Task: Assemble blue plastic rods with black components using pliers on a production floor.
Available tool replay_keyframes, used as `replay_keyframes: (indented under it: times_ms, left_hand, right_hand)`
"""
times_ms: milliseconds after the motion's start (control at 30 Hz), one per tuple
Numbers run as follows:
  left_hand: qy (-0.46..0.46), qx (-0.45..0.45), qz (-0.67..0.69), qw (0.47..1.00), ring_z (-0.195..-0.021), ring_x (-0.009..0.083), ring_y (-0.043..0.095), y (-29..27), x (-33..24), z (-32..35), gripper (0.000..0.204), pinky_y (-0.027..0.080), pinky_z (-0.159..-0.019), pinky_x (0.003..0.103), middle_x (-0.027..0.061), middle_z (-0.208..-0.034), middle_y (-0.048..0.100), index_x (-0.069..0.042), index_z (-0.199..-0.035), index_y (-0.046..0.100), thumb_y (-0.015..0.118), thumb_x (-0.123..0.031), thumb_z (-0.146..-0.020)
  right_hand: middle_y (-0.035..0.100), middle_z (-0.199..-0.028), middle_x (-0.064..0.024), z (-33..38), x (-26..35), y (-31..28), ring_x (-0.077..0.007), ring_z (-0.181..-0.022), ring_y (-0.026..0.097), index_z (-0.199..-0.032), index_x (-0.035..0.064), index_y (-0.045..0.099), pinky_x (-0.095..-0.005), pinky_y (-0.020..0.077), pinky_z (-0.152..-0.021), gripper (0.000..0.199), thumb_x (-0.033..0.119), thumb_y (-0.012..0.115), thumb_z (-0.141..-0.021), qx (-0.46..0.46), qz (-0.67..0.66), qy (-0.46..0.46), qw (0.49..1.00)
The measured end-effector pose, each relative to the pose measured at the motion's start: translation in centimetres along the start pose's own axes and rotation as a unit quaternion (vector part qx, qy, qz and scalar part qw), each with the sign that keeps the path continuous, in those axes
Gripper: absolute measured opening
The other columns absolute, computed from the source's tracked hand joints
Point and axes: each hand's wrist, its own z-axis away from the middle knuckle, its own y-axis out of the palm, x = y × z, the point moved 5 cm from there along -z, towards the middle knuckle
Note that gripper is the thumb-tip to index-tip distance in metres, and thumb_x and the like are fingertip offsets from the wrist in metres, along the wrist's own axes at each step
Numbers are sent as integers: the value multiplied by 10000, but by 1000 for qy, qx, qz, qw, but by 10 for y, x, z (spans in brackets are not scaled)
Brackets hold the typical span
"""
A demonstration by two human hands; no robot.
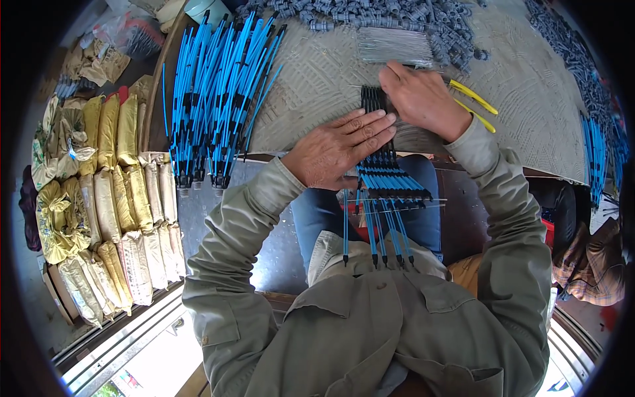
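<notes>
My left hand (pixel 344 147) lies flat with its fingers stretched out over a strip of blue rods with black ends (pixel 390 180), pressing on its upper part. The strip hangs over the table edge above my lap, and thin metal wires (pixel 413 206) cross its lower end. My right hand (pixel 423 96) is closed at the strip's upper black ends (pixel 372 98); what its fingers grip is hidden. A thin wire end pokes out left of those black ends. Beside the right hand are pliers with yellow handles (pixel 477 99); their jaws are hidden behind it.
A bundle of straight metal wires (pixel 395 46) lies on the table (pixel 529 92) beyond my hands. Behind it spreads a heap of grey ring-shaped parts (pixel 357 14). Blue and black rod bundles (pixel 215 99) lie at the left edge. Packed yellowish bags (pixel 112 198) stand further left.
</notes>
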Motion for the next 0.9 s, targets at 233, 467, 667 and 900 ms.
replay_keyframes:
  times_ms: [233,467,667,900]
  left_hand:
    - [-1,-36,-1,999,-1313,281,291,2,-4,-2,968,236,-1091,395,131,-1426,288,-54,-1358,315,746,-356,-546]
    - [16,-100,-12,995,-1264,326,360,1,-5,-6,878,270,-1067,414,173,-1361,380,-75,-1286,441,688,-587,-617]
    - [-1,-141,10,990,-1252,333,374,2,-8,4,864,274,-1064,413,189,-1337,411,-58,-1211,525,683,-631,-584]
    - [1,-180,-8,984,-1250,328,378,13,-4,1,832,271,-1067,409,193,-1332,415,-42,-1188,546,673,-624,-606]
  right_hand:
    - [501,-823,-76,18,-8,-11,-277,-646,585,-812,72,479,-379,457,-517,99,118,557,-772,-16,20,19,999]
    - [555,-821,-70,18,-5,-34,-181,-640,590,-853,45,553,-316,457,-530,62,104,539,-840,-101,-143,-14,984]
    - [586,-824,-91,59,80,-162,-128,-708,570,-919,4,582,-269,454,-623,157,143,572,-847,15,-534,10,846]
    - [520,-687,-44,70,134,-122,-189,-531,544,-982,54,574,-287,432,-473,328,279,649,-756,-60,94,-103,988]
